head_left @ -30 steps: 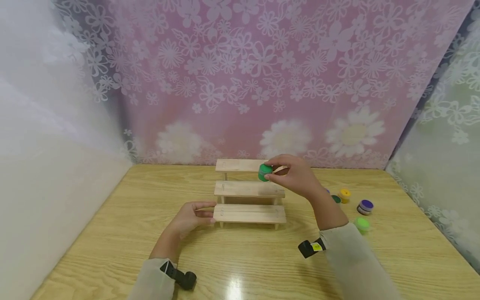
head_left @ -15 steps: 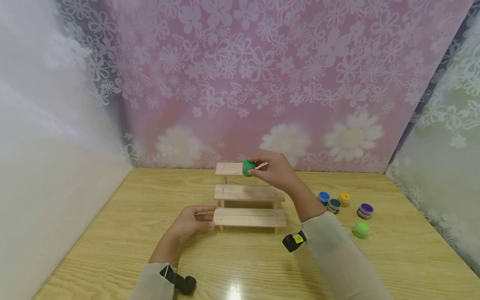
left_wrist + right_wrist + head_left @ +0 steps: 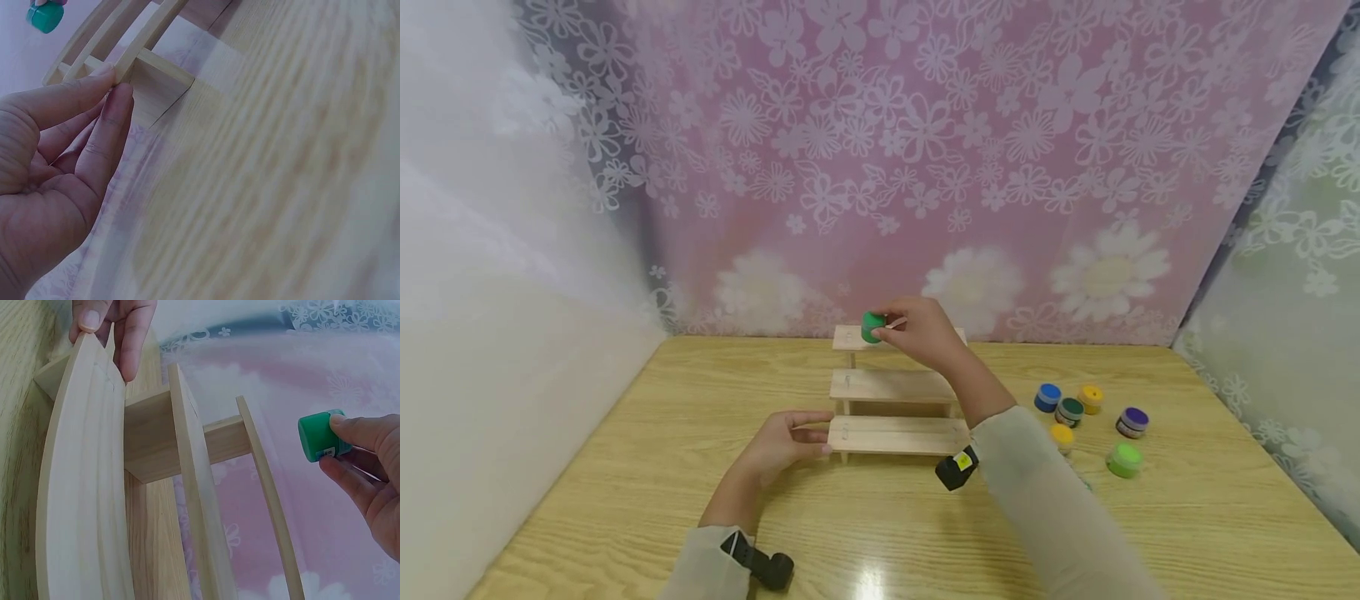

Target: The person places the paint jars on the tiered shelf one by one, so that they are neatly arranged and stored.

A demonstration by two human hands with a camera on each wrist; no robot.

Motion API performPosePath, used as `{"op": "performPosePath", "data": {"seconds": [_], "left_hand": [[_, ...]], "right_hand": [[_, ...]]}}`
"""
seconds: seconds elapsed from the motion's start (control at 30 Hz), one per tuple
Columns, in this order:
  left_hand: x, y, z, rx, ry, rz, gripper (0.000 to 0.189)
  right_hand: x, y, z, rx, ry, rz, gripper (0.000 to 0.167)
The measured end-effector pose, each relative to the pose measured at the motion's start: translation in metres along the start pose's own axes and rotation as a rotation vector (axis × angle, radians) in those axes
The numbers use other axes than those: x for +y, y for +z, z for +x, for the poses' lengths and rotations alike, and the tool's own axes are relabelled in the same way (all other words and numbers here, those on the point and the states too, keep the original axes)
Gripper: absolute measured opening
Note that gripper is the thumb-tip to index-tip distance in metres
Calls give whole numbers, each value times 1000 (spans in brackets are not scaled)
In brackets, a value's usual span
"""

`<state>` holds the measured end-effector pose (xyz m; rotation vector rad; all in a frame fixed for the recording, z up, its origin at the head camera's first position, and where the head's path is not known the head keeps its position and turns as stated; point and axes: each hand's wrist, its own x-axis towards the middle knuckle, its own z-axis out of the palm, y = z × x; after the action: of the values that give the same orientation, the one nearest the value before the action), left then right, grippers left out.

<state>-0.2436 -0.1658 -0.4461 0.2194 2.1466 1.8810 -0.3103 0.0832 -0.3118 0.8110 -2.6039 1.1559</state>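
Observation:
A three-step wooden display stand (image 3: 895, 435) stands on the table. My left hand (image 3: 778, 446) pinches the left end of its lowest step between thumb and fingers; the left wrist view shows the thumb (image 3: 103, 72) against the board's corner. My right hand (image 3: 921, 333) holds a small green paint jar (image 3: 872, 328) between thumb and fingertips, over the left part of the top step. In the right wrist view a gap shows between the jar (image 3: 322, 435) and the top board (image 3: 269, 487), and the jar is tilted there.
On the right of the table (image 3: 1210, 517) are several paint jars: blue (image 3: 1048, 397), dark green (image 3: 1069, 412), yellow (image 3: 1091, 398), purple (image 3: 1132, 422), light green (image 3: 1124, 459) and another yellow one (image 3: 1062, 437) partly behind the right sleeve. A pink flowered cloth (image 3: 880, 167) hangs behind.
My right hand has carried the green jar leftward along the top step, from its right part to near its left end. My left hand stays on the lowest step.

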Motion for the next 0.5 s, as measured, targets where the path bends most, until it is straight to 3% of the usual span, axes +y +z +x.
{"op": "performPosePath", "data": {"seconds": [0.5], "left_hand": [[1, 1, -1, 7, -15, -13, 54]], "right_hand": [[-1, 18, 19, -26, 50, -10, 31]]}}
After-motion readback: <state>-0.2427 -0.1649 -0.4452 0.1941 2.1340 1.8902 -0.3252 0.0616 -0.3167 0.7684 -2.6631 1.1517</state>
